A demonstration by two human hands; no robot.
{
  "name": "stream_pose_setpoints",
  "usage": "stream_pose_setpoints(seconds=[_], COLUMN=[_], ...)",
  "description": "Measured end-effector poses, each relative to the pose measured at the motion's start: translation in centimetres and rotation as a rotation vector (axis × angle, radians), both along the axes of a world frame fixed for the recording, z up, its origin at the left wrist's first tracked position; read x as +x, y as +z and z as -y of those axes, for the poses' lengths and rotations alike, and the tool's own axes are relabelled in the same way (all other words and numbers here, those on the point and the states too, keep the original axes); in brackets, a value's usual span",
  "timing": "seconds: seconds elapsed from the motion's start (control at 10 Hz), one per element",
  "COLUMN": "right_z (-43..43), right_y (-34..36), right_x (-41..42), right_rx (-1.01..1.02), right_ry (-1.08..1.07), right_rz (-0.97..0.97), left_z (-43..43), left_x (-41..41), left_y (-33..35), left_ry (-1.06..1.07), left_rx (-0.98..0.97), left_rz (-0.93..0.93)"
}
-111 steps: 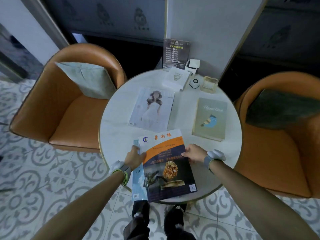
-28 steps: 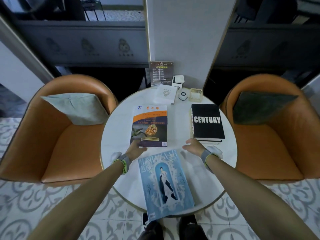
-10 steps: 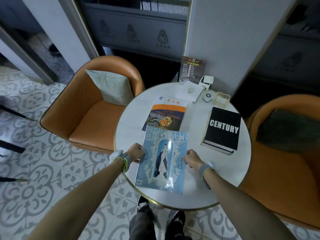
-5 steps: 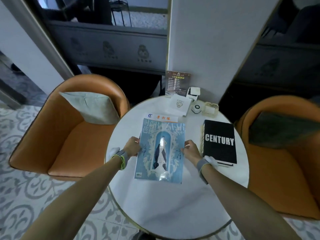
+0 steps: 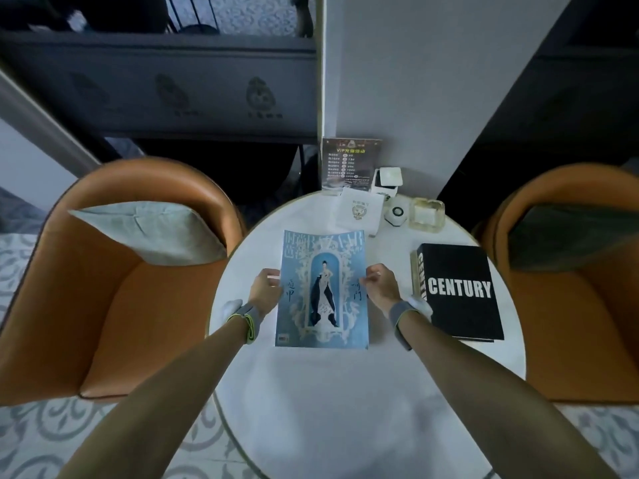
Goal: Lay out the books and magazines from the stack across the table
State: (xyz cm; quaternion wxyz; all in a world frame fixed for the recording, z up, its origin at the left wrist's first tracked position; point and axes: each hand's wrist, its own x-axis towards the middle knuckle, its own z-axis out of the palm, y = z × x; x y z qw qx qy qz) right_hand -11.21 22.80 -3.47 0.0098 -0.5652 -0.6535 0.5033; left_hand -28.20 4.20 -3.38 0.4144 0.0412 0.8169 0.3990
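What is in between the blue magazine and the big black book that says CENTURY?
The person's right hand, its fingers at the edge of the blue magazine. Beyond it, bare white table runs to the black CENTURY book. The head view shows this.

Salon lounge, VIP price sign point(image 5: 351, 163), armchairs point(image 5: 114, 288)

Bare forearms without sleeves; grey fabric wristband with yellow-green edge and white device on left wrist point(image 5: 243, 316), similar grey wristband with white device on right wrist point(image 5: 406, 311)
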Motion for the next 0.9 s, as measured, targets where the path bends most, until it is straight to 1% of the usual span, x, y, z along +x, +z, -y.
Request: stream_pose_setpoints(seconds=[0.2,0.4,0.5,0.6,0.8,0.9], right_z=[0.0,-0.2,-0.4,-0.4,-0.5,-0.9], right_y=[-1.6,-2.5,-2.5,-2.5,-1.1,0.0], right_x=[-0.8,-0.4,-0.2,0.2,0.5,0.8], right_rx=[0.007,-0.009,-0.053,-0.115,-0.263,-0.32], right_ry=[-0.017,-0.011,-0.029,-0.051,-0.038,0.019], right_rz=[0.052,0.057,0.057,0.024,0.027,0.033], left_z=[-0.7,-0.7,-0.7,-0.5,-0.4,-0.8], left_x=[-0.7,-0.8,-0.6,-0.3,0.0,0.5], left_y=[-1.7,-2.5,-2.5,-2.5,-1.5,-0.4], left_ry=[-0.017,-0.039,-0.084,-0.132,-0.227,-0.288], left_rx=[0.006,-0.049,-0.084,-0.123,-0.185,-0.217], left_rz=[0.029,-0.024,-0.086,-0.11,-0.071,-0.091])
